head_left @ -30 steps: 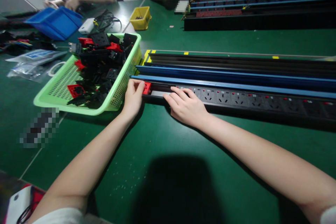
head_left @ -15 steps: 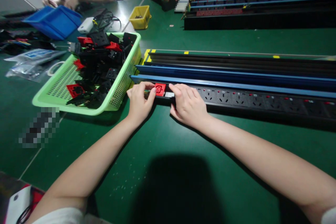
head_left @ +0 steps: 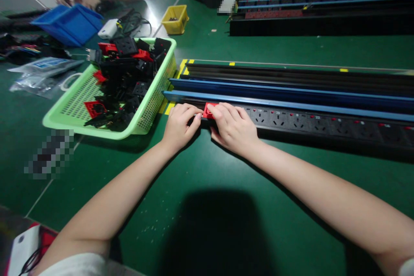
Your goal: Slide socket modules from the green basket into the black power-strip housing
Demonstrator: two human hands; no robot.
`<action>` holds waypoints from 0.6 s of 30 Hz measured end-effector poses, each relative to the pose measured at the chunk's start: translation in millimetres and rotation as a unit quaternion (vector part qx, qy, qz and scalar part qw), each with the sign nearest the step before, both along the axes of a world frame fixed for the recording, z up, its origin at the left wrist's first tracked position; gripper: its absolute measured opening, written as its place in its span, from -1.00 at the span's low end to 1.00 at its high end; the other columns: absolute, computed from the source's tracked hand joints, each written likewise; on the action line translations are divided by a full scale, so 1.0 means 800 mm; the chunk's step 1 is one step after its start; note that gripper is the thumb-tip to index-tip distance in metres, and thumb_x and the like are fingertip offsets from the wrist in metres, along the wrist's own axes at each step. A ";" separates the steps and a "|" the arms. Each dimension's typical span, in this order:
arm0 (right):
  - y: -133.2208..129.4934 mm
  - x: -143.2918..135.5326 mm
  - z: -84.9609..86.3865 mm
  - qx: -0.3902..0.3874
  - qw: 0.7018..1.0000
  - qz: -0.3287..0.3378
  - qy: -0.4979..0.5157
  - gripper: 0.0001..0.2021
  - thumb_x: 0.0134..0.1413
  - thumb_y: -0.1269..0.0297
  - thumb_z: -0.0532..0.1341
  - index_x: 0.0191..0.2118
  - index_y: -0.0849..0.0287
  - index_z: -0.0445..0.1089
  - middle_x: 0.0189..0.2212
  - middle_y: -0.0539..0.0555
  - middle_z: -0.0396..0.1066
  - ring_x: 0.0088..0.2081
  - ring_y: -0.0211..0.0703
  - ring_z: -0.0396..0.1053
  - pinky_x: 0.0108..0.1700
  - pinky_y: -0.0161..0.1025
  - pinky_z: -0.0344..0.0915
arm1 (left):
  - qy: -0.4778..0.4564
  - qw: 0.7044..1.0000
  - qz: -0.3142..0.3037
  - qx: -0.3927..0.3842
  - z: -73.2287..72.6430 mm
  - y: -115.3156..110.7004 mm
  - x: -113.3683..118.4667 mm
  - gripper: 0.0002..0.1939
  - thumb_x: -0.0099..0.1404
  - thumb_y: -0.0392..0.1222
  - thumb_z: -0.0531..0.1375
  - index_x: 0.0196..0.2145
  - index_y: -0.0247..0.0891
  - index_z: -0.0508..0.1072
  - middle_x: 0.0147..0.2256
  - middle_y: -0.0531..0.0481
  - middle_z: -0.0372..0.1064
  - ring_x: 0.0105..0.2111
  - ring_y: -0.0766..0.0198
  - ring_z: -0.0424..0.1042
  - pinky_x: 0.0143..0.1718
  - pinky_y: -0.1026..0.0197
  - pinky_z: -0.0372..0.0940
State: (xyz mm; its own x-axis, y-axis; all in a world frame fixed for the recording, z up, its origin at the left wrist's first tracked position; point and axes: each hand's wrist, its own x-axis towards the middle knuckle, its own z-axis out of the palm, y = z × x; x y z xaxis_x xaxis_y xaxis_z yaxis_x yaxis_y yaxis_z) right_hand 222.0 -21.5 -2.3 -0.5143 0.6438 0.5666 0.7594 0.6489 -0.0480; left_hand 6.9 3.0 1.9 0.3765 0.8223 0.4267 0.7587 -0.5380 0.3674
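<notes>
A red socket module (head_left: 206, 112) sits in the channel of a long black power strip (head_left: 318, 124), at the left end of a row of black sockets. The thumb and index finger of my left hand (head_left: 181, 127) come together at the module's left edge. My right hand (head_left: 236, 128) is bent over the strip, its index fingertip on the red module and its thumb at the near side. Part of the module and of the channel is hidden under my right fingers.
A green basket (head_left: 144, 126) of black and red modules stands to the left. Blue-edged rails (head_left: 278, 104) lie just behind the strip. Farther back are a yellow bin (head_left: 176, 28), a blue bin (head_left: 73, 30), another long strip (head_left: 310, 23) and two people at work.
The red module has slid right along the channel, from my left fingers to under my right index finger. My left hand followed it to the right; the light gap beside it is covered.
</notes>
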 end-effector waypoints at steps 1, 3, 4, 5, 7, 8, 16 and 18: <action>0.000 0.000 0.001 0.006 1.000 0.000 -0.008 -0.51 0.39 0.29 0.07 0.36 0.31 0.18 0.19 0.29 0.42 0.20 0.06 0.28 0.14 -0.08 0.14 | 0.000 1.000 -0.003 0.002 0.000 0.000 0.000 -0.65 0.50 0.00 0.02 -0.16 -0.19 0.55 -0.20 -0.11 0.53 -0.17 0.06 0.40 -0.12 0.00 0.15; 0.001 0.001 0.002 0.014 1.000 -0.001 -0.019 -0.53 0.42 0.26 0.06 0.35 0.29 0.20 0.18 0.27 0.42 0.18 0.07 0.28 0.10 -0.07 0.16 | 0.003 1.000 -0.007 0.007 0.000 0.001 0.000 -0.66 0.50 -0.01 0.02 -0.16 -0.19 0.54 -0.21 -0.10 0.52 -0.18 0.06 0.39 -0.13 0.01 0.14; 0.001 0.001 0.003 0.013 1.000 -0.002 -0.023 -0.54 0.44 0.25 0.06 0.35 0.28 0.20 0.18 0.27 0.43 0.17 0.07 0.28 0.07 -0.07 0.17 | 0.007 1.000 -0.007 0.007 0.000 0.001 0.000 -0.66 0.50 -0.01 0.02 -0.17 -0.20 0.54 -0.22 -0.10 0.52 -0.19 0.06 0.38 -0.14 0.00 0.13; 0.002 0.001 0.003 0.008 1.000 -0.003 -0.027 -0.53 0.45 0.24 0.05 0.36 0.26 0.19 0.19 0.26 0.43 0.16 0.07 0.29 0.05 -0.07 0.17 | 0.011 1.000 -0.008 0.005 0.000 0.001 0.000 -0.66 0.51 -0.01 0.02 -0.17 -0.20 0.54 -0.23 -0.10 0.52 -0.20 0.06 0.38 -0.14 0.00 0.12; 0.003 0.001 0.004 -0.006 1.000 -0.005 -0.031 -0.53 0.47 0.24 0.03 0.38 0.24 0.16 0.18 0.24 0.43 0.15 0.07 0.29 0.01 -0.07 0.18 | 0.020 1.000 -0.006 -0.001 0.000 0.001 0.000 -0.66 0.51 -0.01 0.01 -0.19 -0.19 0.53 -0.26 -0.09 0.52 -0.22 0.06 0.37 -0.15 0.00 0.11; 0.003 0.000 0.005 -0.012 0.999 -0.006 -0.032 -0.53 0.47 0.24 0.02 0.39 0.23 0.15 0.18 0.23 0.44 0.14 0.06 0.29 0.00 -0.07 0.19 | 0.023 1.000 -0.003 -0.003 0.000 0.000 0.001 -0.66 0.51 -0.01 0.01 -0.20 -0.19 0.53 -0.27 -0.09 0.52 -0.22 0.06 0.37 -0.15 -0.01 0.11; 0.005 -0.002 0.003 -0.021 0.999 -0.012 -0.036 -0.55 0.48 0.26 0.01 0.38 0.20 0.16 0.17 0.21 0.45 0.16 0.06 0.30 -0.04 -0.08 0.20 | 0.002 0.999 0.052 0.008 0.001 -0.005 0.006 -0.68 0.47 0.05 0.06 -0.22 -0.17 0.52 -0.25 -0.09 0.52 -0.15 0.02 0.38 -0.08 -0.02 0.12; 0.005 -0.001 -0.001 -0.014 0.999 -0.006 -0.031 -0.52 0.47 0.26 0.01 0.40 0.22 0.13 0.20 0.24 0.42 0.18 0.07 0.29 0.00 -0.08 0.21 | 0.001 0.998 0.054 0.011 0.001 -0.006 0.006 -0.68 0.47 0.06 0.07 -0.23 -0.15 0.52 -0.27 -0.08 0.52 -0.16 0.03 0.39 -0.07 -0.04 0.10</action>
